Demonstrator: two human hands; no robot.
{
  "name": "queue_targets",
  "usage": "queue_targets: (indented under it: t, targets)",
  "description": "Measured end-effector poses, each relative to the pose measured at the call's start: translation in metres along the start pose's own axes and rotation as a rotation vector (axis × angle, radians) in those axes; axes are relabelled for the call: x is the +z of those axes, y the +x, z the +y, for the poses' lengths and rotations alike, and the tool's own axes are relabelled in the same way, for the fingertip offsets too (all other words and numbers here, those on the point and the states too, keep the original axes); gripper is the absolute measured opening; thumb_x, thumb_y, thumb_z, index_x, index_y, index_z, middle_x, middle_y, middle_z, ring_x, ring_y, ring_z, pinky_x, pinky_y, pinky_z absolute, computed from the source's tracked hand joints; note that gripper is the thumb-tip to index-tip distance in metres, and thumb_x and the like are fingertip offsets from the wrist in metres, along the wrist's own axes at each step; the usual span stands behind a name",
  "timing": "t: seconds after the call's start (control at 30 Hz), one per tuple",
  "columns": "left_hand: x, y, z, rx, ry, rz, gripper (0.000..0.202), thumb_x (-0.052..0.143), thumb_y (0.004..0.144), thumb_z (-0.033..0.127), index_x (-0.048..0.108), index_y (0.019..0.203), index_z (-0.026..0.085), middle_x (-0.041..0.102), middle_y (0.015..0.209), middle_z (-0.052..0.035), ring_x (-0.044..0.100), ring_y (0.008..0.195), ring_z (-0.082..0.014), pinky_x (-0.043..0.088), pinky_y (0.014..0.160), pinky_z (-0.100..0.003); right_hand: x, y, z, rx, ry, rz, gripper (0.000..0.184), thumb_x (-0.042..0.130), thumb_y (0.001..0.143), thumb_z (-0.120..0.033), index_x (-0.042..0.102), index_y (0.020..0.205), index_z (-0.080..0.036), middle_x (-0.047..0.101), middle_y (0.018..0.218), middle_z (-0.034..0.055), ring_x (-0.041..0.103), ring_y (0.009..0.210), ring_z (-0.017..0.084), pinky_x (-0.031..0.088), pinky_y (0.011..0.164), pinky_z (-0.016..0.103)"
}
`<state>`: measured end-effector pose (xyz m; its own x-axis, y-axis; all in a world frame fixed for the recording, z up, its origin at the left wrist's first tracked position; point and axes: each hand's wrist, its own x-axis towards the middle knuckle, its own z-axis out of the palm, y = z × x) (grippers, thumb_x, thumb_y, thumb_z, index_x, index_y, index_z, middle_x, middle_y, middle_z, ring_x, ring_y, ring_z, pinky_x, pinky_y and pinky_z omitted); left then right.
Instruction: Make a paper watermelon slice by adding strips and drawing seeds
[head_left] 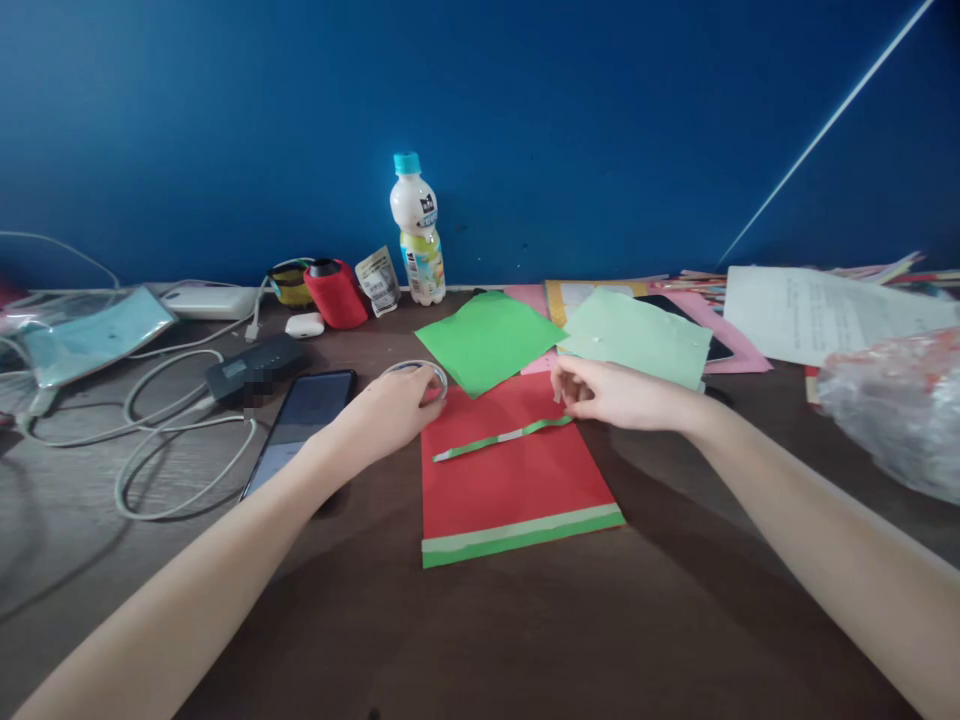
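Observation:
A red paper sheet [510,480] with a pale and green band along its near edge lies on the brown table [480,640]. My left hand [394,408] is curled over a clear tape roll [420,370] at the sheet's top left corner. My right hand [607,393] is closed in a pinch on the right end of a thin green paper strip [499,439] that lies slanted across the red sheet. A bright green sheet [487,340] and a pale green sheet [637,335] lie just behind the hands.
A phone [300,425] lies left of my left forearm, beside a black box [251,368] and white cables [161,440]. A bottle [418,232], red cup [335,293] and earbud case [304,325] stand by the blue wall. Papers [817,315] and a plastic bag [896,410] are right.

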<state>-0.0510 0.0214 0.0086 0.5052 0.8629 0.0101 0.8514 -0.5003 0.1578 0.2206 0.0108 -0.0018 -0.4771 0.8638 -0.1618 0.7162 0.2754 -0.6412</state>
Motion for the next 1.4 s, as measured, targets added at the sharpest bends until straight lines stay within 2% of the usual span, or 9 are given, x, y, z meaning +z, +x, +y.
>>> queue_targets:
  t: [0.1, 0.17, 0.33, 0.47, 0.57, 0.73, 0.87, 1.07, 1.4]
  targets:
    - [-0.002, 0.001, 0.005, 0.027, 0.025, 0.134, 0.026, 0.037, 0.081, 0.03, 0.058, 0.086, 0.015, 0.06, 0.091, -0.0082, 0.053, 0.088, -0.0226, 0.038, 0.081, -0.035, 0.001, 0.0, -0.01, -0.066, 0.076, 0.014, 0.013, 0.046, 0.073, -0.013, 0.04, 0.081, -0.021, 0.055, 0.079, 0.0003, 0.053, 0.071, 0.014, 0.04, 0.064, 0.027]
    - [-0.005, 0.001, 0.013, 0.048, -0.062, 0.161, 0.029, 0.035, 0.082, 0.03, 0.059, 0.089, 0.015, 0.06, 0.094, -0.0077, 0.053, 0.091, -0.0222, 0.038, 0.083, -0.035, 0.0, -0.002, -0.02, -0.101, 0.123, 0.025, 0.015, 0.047, 0.074, -0.014, 0.041, 0.084, -0.022, 0.055, 0.083, 0.0006, 0.054, 0.075, 0.015, 0.041, 0.066, 0.028]
    - [-0.004, -0.008, 0.04, 0.074, -0.58, -0.109, 0.034, 0.036, 0.083, 0.036, 0.055, 0.109, 0.023, 0.061, 0.107, -0.0014, 0.056, 0.095, -0.0172, 0.042, 0.081, -0.027, -0.002, -0.014, -0.05, -0.218, 0.287, 0.071, 0.013, 0.05, 0.076, -0.018, 0.042, 0.086, -0.022, 0.054, 0.082, -0.0002, 0.054, 0.077, 0.014, 0.044, 0.07, 0.029]
    - [-0.002, -0.012, 0.048, 0.107, -0.769, -0.256, 0.038, 0.04, 0.081, 0.039, 0.052, 0.113, 0.022, 0.062, 0.105, -0.0022, 0.056, 0.094, -0.0169, 0.042, 0.083, -0.028, -0.002, -0.021, -0.062, -0.272, 0.444, 0.124, 0.014, 0.053, 0.075, -0.021, 0.042, 0.084, -0.024, 0.055, 0.084, -0.0008, 0.056, 0.081, 0.015, 0.046, 0.071, 0.03]
    - [-0.008, -0.013, 0.047, 0.092, -0.895, -0.314, 0.034, 0.042, 0.079, 0.03, 0.054, 0.11, 0.02, 0.063, 0.105, -0.0033, 0.056, 0.097, -0.0168, 0.041, 0.084, -0.029, -0.003, -0.022, -0.063, -0.272, 0.511, 0.101, 0.016, 0.054, 0.073, -0.02, 0.043, 0.083, -0.025, 0.056, 0.081, -0.0012, 0.056, 0.077, 0.016, 0.047, 0.069, 0.032]
    - [-0.025, -0.018, 0.05, 0.155, -1.193, -0.603, 0.035, 0.033, 0.075, 0.012, 0.056, 0.102, 0.014, 0.067, 0.089, -0.0065, 0.061, 0.074, -0.0149, 0.044, 0.065, -0.025, 0.0, -0.023, -0.067, -0.295, 0.555, 0.063, 0.017, 0.055, 0.073, -0.018, 0.043, 0.083, -0.023, 0.054, 0.077, -0.0014, 0.055, 0.067, 0.012, 0.047, 0.062, 0.028]
    - [-0.025, -0.023, 0.059, 0.12, -1.239, -0.551, 0.027, 0.034, 0.084, 0.024, 0.058, 0.087, 0.012, 0.067, 0.074, -0.0065, 0.06, 0.063, -0.0134, 0.044, 0.061, -0.025, 0.003, -0.022, -0.071, -0.305, 0.538, 0.087, 0.014, 0.054, 0.075, -0.018, 0.045, 0.084, -0.022, 0.053, 0.078, -0.0011, 0.054, 0.067, 0.011, 0.046, 0.062, 0.027]
    - [-0.016, -0.022, 0.061, 0.009, -1.203, -0.375, 0.022, 0.037, 0.086, 0.027, 0.054, 0.084, 0.013, 0.064, 0.064, -0.0017, 0.057, 0.053, -0.0082, 0.038, 0.052, -0.02, 0.002, -0.019, -0.07, -0.267, 0.449, 0.325, 0.01, 0.056, 0.076, -0.031, 0.055, 0.077, -0.021, 0.056, 0.091, 0.0023, 0.054, 0.084, 0.016, 0.044, 0.074, 0.031]
    - [-0.017, -0.025, 0.066, 0.028, -1.155, -0.299, 0.02, 0.031, 0.085, 0.019, 0.051, 0.084, 0.015, 0.054, 0.055, 0.0039, 0.048, 0.05, -0.0064, 0.037, 0.054, -0.02, 0.011, -0.019, -0.074, -0.248, 0.374, 0.23, 0.012, 0.057, 0.076, -0.028, 0.06, 0.069, -0.019, 0.052, 0.091, 0.0028, 0.055, 0.081, 0.015, 0.043, 0.073, 0.031]
